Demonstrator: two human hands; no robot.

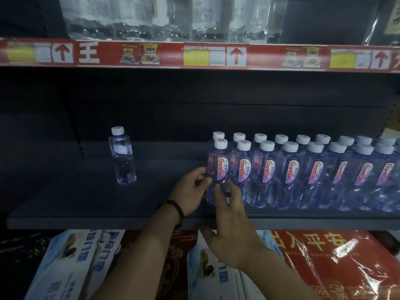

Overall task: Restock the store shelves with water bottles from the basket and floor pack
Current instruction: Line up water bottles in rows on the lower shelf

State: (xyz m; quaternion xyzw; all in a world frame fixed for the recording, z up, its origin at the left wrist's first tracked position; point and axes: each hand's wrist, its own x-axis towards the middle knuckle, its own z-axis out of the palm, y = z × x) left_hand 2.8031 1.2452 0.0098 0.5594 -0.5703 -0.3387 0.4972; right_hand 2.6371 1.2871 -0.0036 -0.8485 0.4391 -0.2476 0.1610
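both forearms enter from the bottom centre of the frame. right hand (pixel 227 226) has fingers spread, fingertips touching the lower front of the end bottle (pixel 217 172); not closed round it. left hand (pixel 190 191), a dark bracelet (pixel 173 210) at the wrist, is loosely curled against that bottle's left side, thumb and fingers touching it. whether either hand bears weight cannot be told; the bottle appears to stand on the shelf (pixel 86 204).

end bottle sits at centre frame, leftmost of the front row in a double row of bottles (pixel 313 169) running to the right edge. a lone bottle (pixel 122 156) stands well apart, left of centre, its label not facing out.

risk, as judged: a push from the spread right fingers could tip the end bottle into its neighbours and topple the row. bottles stand near the front lip, so a nudge outward could send one off onto stock below.

surface: dark, flat shelving, open space between lone bottle and row. room: dim store aisle, red price strip (pixel 194 54) at top, wrapped packs (pixel 324 263) at bottom. basket and floor pack not in view.
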